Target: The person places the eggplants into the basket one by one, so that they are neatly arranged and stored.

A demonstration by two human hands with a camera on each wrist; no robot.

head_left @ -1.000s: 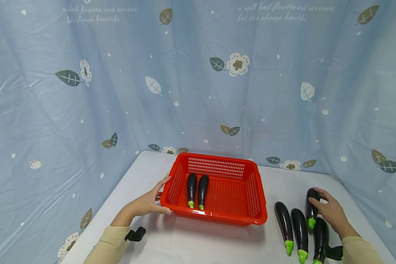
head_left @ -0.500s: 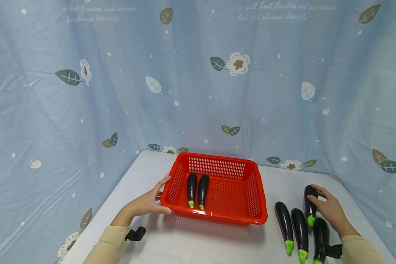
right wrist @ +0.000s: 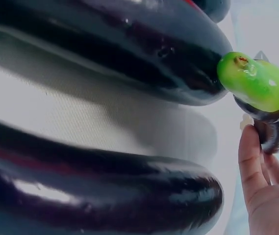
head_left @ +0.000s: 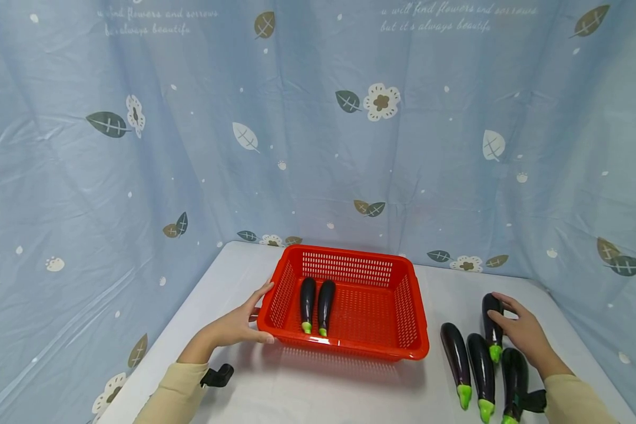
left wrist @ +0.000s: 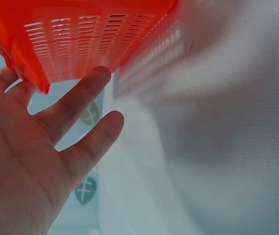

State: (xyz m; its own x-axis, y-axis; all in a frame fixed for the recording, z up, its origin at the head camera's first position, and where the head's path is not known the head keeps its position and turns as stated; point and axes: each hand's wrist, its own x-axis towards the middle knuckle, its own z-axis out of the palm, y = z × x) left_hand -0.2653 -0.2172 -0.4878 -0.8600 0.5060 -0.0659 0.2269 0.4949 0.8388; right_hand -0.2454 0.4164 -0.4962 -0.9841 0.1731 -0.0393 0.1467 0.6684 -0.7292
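Observation:
A red perforated plastic basket (head_left: 371, 315) stands on the white table with two dark eggplants (head_left: 308, 303) side by side in its left part. My left hand (head_left: 235, 324) rests on its left front corner; the left wrist view shows the fingers spread and fairly straight beside the red basket wall (left wrist: 80, 44). At the right, my right hand (head_left: 524, 335) grips an eggplant (head_left: 492, 334) between thumb and fingers, its green stem end (right wrist: 257, 83) facing the right wrist camera. Three more eggplants (head_left: 454, 356) lie nearer the front, just below the held one.
A blue curtain (head_left: 318, 147) with leaf and flower prints hangs behind and beside the white table (head_left: 307, 394). Between the basket and the eggplants at the right lies bare table surface. Dark wrist cameras (head_left: 217, 376) sit on both wrists.
My right hand has moved a little to the left and farther back, taking the gripped eggplant along. My left hand and the basket stay where they were.

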